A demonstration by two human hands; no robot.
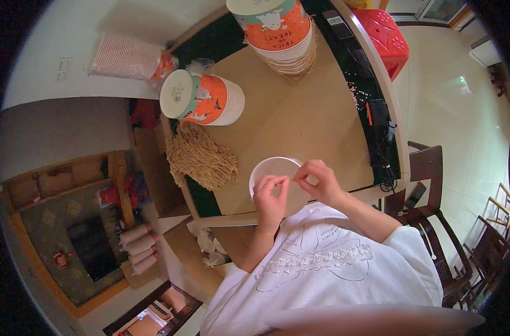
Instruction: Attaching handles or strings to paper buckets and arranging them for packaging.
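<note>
A white paper bucket (274, 167) stands at the table's near edge, its open mouth facing up, close against my body. Over its mouth, my left hand (270, 196) is closed in a pinch. My right hand (320, 182) pinches too, its fingertips close to those of the left. Something thin and tan seems to run between the fingertips, too small to name. Left of the bucket lies a thick bundle of tan twine cords (202, 155). Beyond it, a stack of orange and green printed paper buckets (213, 99) rests on its side.
A taller stack of printed buckets (277, 36), with cords hanging around it, is at the table's far side. Along the right edge lie a phone (339, 25), small scattered beads (353, 95) and black cables (388, 176). A red stool (381, 42) and dark wooden chairs (428, 173) stand to the right.
</note>
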